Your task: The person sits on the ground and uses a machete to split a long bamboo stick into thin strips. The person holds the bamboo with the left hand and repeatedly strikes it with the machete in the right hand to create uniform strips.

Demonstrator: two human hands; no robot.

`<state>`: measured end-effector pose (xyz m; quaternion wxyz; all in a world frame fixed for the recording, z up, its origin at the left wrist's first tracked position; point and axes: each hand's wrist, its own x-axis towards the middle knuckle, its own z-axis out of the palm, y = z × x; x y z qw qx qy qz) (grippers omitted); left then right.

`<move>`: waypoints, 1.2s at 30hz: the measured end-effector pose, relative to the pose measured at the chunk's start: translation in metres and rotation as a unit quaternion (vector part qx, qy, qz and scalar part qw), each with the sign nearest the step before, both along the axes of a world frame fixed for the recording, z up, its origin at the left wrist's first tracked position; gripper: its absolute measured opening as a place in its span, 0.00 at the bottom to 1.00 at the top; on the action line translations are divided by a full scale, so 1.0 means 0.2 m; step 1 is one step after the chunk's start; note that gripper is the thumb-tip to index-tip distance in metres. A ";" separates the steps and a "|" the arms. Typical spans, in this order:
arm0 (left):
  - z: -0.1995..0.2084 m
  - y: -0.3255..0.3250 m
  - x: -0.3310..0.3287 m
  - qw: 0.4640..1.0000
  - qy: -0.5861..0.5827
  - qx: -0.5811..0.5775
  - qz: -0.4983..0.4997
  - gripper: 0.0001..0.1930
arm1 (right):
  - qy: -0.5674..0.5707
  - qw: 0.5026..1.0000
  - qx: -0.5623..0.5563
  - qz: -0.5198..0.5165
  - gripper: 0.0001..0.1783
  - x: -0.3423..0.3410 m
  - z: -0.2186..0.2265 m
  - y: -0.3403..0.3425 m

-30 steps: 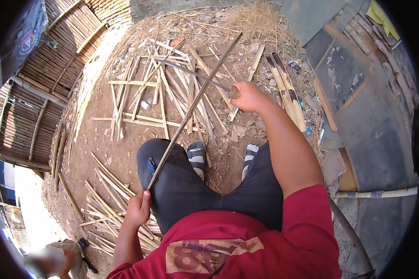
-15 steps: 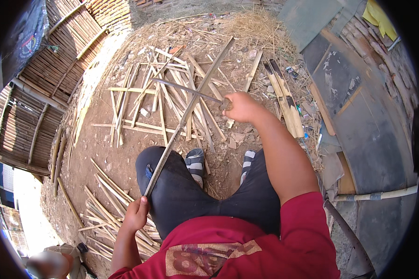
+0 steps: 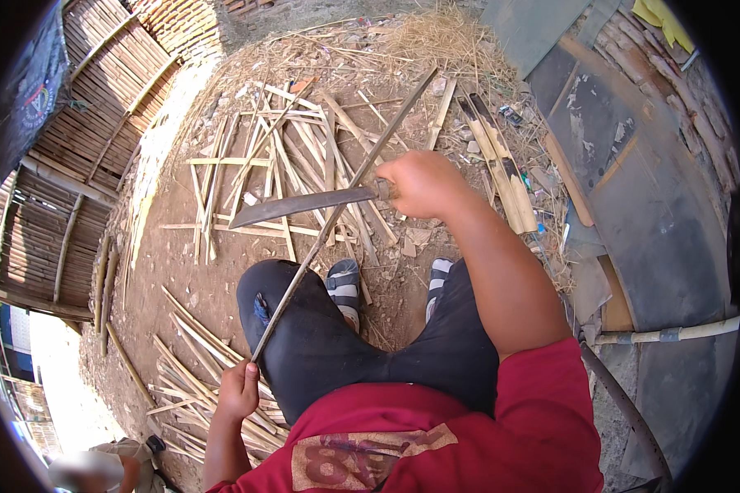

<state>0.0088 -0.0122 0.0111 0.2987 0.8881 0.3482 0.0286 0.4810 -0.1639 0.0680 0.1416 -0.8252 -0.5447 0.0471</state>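
Note:
My left hand point(image 3: 238, 389) is closed round the near end of a long bamboo strip point(image 3: 296, 279). The strip rises at a slant across my thigh, its far end out over the scattered strips ahead. My right hand point(image 3: 423, 185) grips the handle of a machete point(image 3: 304, 205), whose broad dark blade points left and crosses the strip at about its middle. Whether blade and strip touch, I cannot tell. Between my feet and the straw lies a loose pile of split bamboo strips point(image 3: 284, 156) on the dirt.
More strips point(image 3: 193, 370) lie to my left. Two wide split bamboo pieces point(image 3: 501, 172) rest ahead on the right, near dark boards point(image 3: 658, 222). A woven bamboo wall point(image 3: 99, 90) stands at the left. Another person point(image 3: 115, 468) is at the lower left. Straw point(image 3: 452, 41) lies at the back.
The machete has turned so its flat side shows, with its tip lower and nearer me. My right hand has shifted slightly left and up. The strip has rolled edge-on and its far end moved right.

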 end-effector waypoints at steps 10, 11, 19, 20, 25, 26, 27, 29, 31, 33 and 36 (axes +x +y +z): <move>-0.04 0.03 -0.07 0.992 -0.008 -0.122 0.029 0.29 | 0.118 0.978 0.102 -0.142 0.30 0.28 -0.15 -0.11; -0.04 0.03 -0.09 0.992 -0.008 -0.122 0.026 0.29 | 0.109 0.986 0.069 -0.104 0.30 0.19 -0.08 -0.09; -0.01 0.12 -0.08 0.965 -0.014 -0.259 0.020 0.30 | 0.128 0.960 0.138 -0.209 0.26 0.37 -0.18 -0.12; 0.00 0.12 -0.10 0.951 -0.012 -0.306 0.027 0.30 | 0.140 0.965 0.124 -0.182 0.26 0.34 -0.17 -0.11; 0.01 0.13 -0.09 0.918 0.020 -0.392 0.065 0.34 | 0.015 0.995 -0.079 0.062 0.26 -0.05 -0.01 0.02; 0.02 0.13 -0.10 0.922 0.021 -0.381 0.059 0.34 | 0.043 0.995 -0.071 0.051 0.25 -0.06 0.01 0.02; 0.02 0.13 -0.11 0.927 0.023 -0.370 0.054 0.34 | 0.072 0.995 -0.062 0.041 0.24 -0.05 0.03 0.00; -0.02 0.13 -0.10 0.940 0.006 -0.339 0.037 0.32 | 0.119 0.993 0.002 -0.025 0.22 0.06 -0.03 -0.03; -0.01 0.11 -0.07 0.943 -0.002 -0.331 0.038 0.32 | 0.144 0.974 0.113 -0.133 0.20 0.24 -0.14 -0.03; -0.03 0.10 -0.09 0.946 -0.009 -0.323 0.038 0.32 | 0.141 0.976 0.102 -0.129 0.20 0.22 -0.17 -0.04; -0.04 0.09 -0.10 0.942 -0.016 -0.333 0.044 0.32 | 0.102 0.995 -0.008 0.000 0.24 -0.04 -0.01 0.04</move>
